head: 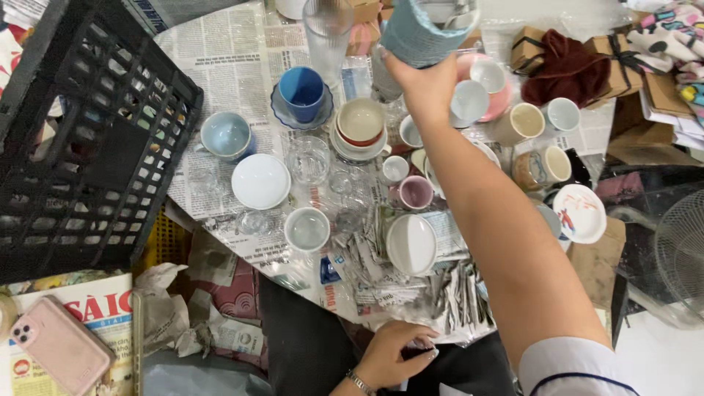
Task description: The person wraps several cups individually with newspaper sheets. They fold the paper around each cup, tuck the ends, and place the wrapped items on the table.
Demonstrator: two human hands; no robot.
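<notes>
so the right hand (422, 81) is stretched way out, clamped around a tilted light-blue cup (418, 29) above the far crockery, while the left hand (389, 359) rests curled near the lap, holding nothing I can make out.

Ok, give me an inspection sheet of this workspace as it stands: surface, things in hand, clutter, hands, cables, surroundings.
Surface: low table covered in newspaper and clear plastic film.
Job's things: teal ribbed cup lifted above the table; a blue cup on a saucer, a white bowl, a pink cup, clear glasses and other cups stand on the paper.
Clutter: shredded newspaper strips at the near edge.
Grippers: right hand grips the teal ribbed cup from below; left hand rests in the lap, closed loosely, holding nothing visible.
Cables: nothing seen.
Surroundings: black plastic crate left, pink phone, cardboard boxes, fan grille right.
</notes>
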